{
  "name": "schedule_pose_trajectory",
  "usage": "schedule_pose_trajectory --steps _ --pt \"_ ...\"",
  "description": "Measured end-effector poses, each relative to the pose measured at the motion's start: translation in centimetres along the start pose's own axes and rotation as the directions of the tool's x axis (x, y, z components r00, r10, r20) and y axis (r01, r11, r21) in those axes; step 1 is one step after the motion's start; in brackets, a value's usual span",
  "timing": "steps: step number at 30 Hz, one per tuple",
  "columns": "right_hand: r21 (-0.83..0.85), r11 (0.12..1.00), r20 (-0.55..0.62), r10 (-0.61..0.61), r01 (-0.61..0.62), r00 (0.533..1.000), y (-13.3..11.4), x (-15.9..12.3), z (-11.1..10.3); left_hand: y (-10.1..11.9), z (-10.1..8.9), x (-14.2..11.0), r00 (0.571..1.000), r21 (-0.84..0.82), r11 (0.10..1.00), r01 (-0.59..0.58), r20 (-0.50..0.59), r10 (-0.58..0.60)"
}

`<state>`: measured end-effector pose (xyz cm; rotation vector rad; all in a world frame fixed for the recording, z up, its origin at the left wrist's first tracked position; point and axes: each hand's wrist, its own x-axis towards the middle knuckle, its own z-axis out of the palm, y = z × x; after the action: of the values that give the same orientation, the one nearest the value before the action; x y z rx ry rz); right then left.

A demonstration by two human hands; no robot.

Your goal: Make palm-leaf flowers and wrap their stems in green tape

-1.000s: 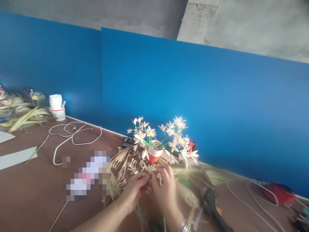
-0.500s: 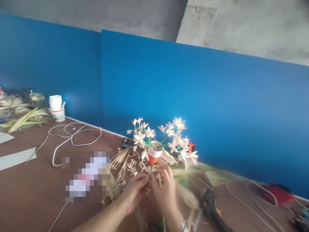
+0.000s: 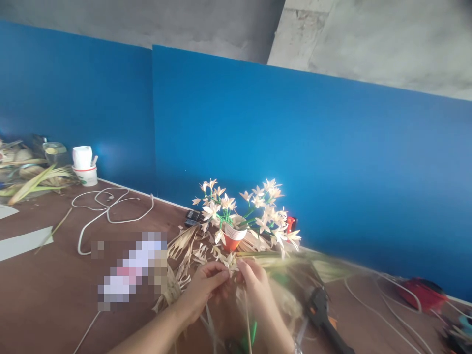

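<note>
My left hand [image 3: 206, 287] is closed in a pinch, thumb against forefinger. At its fingertips sits a small cream husk flower [image 3: 230, 264], its base hidden by the fingers. Just to the right, my right hand [image 3: 254, 282] is closed, its thumb tip close to the flower. A thin pale stick [image 3: 248, 319] slants down from under the right fingers, which seem to hold it; its upper end is hard to make out. Beyond both hands stands an orange-and-white pot [image 3: 233, 240] with cream husk flowers [image 3: 271, 214] on green stems.
Dry husk pieces [image 3: 182, 243] lie around the pot. A black glue gun [image 3: 322, 314] rests at right, near a red object [image 3: 424, 295] and white cords. At left are a coiled white cable [image 3: 110, 209], a white tub [image 3: 85, 175] and paper strips [image 3: 25, 243]. A blue partition [image 3: 295, 147] stands behind.
My right hand has drawn slightly away from the left fingertips and its fingers have shifted. The stick's visible upper end is lower. A green piece now shows beneath the right hand.
</note>
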<state>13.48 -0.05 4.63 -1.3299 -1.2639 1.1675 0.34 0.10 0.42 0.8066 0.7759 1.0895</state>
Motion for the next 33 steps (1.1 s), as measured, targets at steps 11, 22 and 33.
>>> schedule_pose_trajectory --steps 11,22,33 --pt "0.064 0.995 0.034 0.079 -0.081 0.996 0.4 0.3 -0.1 0.0 0.3 0.0 0.991 0.164 0.982 -0.091 -0.078 0.105" --pt "0.027 0.996 0.046 0.082 -0.083 0.996 0.9 0.6 -0.1 -0.3 0.2 0.2 0.973 0.216 0.965 -0.148 -0.145 0.182" --pt "-0.045 0.995 0.176 0.097 -0.09 0.98 0.0 0.3 -1.3 0.5 0.3 -0.2 0.999 0.053 0.997 -0.049 -0.017 0.05"
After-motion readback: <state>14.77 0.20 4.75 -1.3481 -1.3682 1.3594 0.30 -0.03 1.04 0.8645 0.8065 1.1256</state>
